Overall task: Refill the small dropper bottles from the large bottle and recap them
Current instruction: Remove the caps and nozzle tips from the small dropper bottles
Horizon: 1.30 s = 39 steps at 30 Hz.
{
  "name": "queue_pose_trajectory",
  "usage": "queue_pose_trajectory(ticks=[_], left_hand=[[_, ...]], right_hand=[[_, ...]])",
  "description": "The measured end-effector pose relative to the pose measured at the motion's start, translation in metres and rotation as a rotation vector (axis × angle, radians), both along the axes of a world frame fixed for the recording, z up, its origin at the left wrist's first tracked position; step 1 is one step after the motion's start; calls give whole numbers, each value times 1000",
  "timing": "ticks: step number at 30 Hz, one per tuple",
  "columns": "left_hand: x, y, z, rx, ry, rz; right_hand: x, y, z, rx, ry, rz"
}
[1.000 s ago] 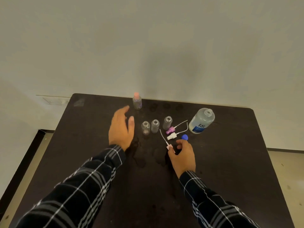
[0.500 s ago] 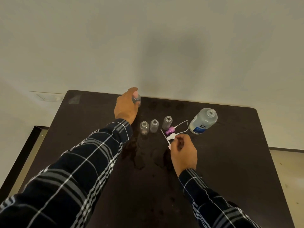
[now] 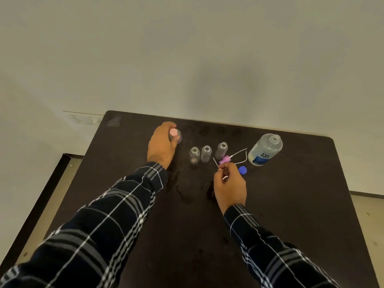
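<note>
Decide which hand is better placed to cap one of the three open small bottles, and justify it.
Right. The right hand pinches a dropper cap beside the open bottles; the left hand grips the pink-capped bottle.

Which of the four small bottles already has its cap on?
The far-left bottle, pink-capped and gripped by the left hand. The three open bottles in the row beside it have bare necks.

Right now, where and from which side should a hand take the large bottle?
Probably the large bottle by its round body at the label, from its right: it stands uncapped, so a top grip would block the mouth, and thin tubes lie to its left.
</note>
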<state>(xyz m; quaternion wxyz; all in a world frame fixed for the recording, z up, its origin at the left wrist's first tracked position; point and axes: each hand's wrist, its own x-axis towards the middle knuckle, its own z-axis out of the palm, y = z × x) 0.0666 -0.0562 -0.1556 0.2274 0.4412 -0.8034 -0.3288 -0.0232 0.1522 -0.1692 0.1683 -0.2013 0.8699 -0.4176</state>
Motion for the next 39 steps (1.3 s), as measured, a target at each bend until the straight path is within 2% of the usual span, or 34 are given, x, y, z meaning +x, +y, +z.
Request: queue_pose_trajectory(ticks=[9, 16, 22, 26, 34, 39], left_hand=[[26, 24, 5, 37, -52, 10], [55, 49, -7, -28, -31, -189], [55, 69, -16, 26, -85, -252], [52, 77, -18, 56, -108, -263], [49, 80, -23, 215, -3, -182], [48, 77, -27, 279, -88, -174]], right_hand=[[28, -17, 12, -55, -29, 142], [40, -37, 16, -33, -40, 277], [45, -46, 20, -24, 6, 269], [43, -51, 22, 75, 67, 317], [44, -58, 23, 200, 165, 374], [42, -63, 19, 265, 162, 385]])
